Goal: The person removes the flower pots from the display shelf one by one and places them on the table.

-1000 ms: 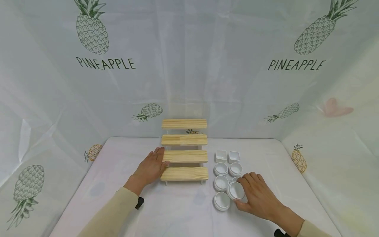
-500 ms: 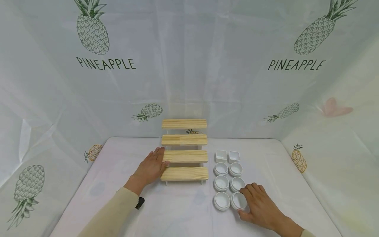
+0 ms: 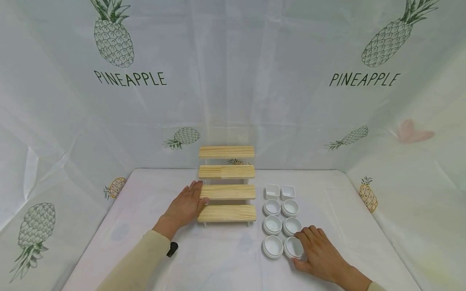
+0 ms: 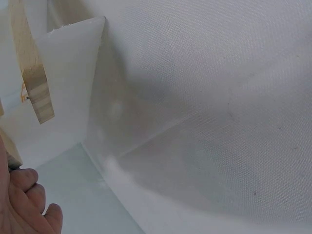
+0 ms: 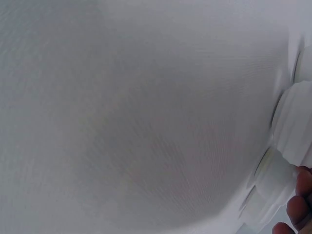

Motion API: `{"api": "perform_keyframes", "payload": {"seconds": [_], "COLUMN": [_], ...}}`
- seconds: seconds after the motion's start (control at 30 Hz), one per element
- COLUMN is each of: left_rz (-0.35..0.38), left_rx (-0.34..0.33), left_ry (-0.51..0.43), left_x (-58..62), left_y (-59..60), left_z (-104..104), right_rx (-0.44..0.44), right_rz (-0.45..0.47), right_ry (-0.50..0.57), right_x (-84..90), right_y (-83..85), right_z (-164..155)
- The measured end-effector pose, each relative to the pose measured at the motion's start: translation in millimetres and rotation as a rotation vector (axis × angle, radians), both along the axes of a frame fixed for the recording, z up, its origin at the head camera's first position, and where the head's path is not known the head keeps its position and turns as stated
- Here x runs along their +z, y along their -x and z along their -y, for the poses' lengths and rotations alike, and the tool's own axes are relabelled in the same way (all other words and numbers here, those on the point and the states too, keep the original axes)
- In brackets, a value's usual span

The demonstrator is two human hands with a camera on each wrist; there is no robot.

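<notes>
A stepped wooden stand (image 3: 227,192) with pale slats on white supports stands at the middle back. My left hand (image 3: 185,204) grips its left side, thumb on a lower slat; in the left wrist view my curled fingers (image 4: 35,195) are beside a slat end. My right hand (image 3: 318,252) holds the nearest right-hand white round dish (image 3: 293,247) by its rim, with the dish down on the table. In the right wrist view my fingertips (image 5: 298,209) are beside the white dishes (image 5: 295,124), partly cut off by the frame edge.
Several more white round dishes (image 3: 272,224) stand in two columns right of the stand. Two small square white dishes (image 3: 272,191) head the columns. The table (image 3: 214,262) has a pale cover, and a pineapple-print cloth (image 3: 284,101) rises behind and at both sides.
My right hand has brought the round dish down and toward me, from over the right column to its near end. Little differs in the last half second; my left hand stays put.
</notes>
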State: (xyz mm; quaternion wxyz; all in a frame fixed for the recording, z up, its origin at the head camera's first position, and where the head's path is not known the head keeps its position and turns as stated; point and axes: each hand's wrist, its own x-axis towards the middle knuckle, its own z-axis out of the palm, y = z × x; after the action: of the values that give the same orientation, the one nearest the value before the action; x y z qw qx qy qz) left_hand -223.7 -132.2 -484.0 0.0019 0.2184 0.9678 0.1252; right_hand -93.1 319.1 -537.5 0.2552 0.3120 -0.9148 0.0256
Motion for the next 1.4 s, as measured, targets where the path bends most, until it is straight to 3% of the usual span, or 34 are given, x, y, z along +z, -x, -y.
{"api": "perform_keyframes", "payload": {"seconds": [1.4], "left_rz": [-0.022], "left_rx": [-0.014], "left_ry": [0.044], "left_x": [2.2], "left_y": [-0.4], "left_z": [0.7], "right_rx": [-0.019], "right_rz": [0.015], "right_ry": [-0.012], "right_x": [0.2], "right_y": [-2.3], "right_z": [-1.1]}}
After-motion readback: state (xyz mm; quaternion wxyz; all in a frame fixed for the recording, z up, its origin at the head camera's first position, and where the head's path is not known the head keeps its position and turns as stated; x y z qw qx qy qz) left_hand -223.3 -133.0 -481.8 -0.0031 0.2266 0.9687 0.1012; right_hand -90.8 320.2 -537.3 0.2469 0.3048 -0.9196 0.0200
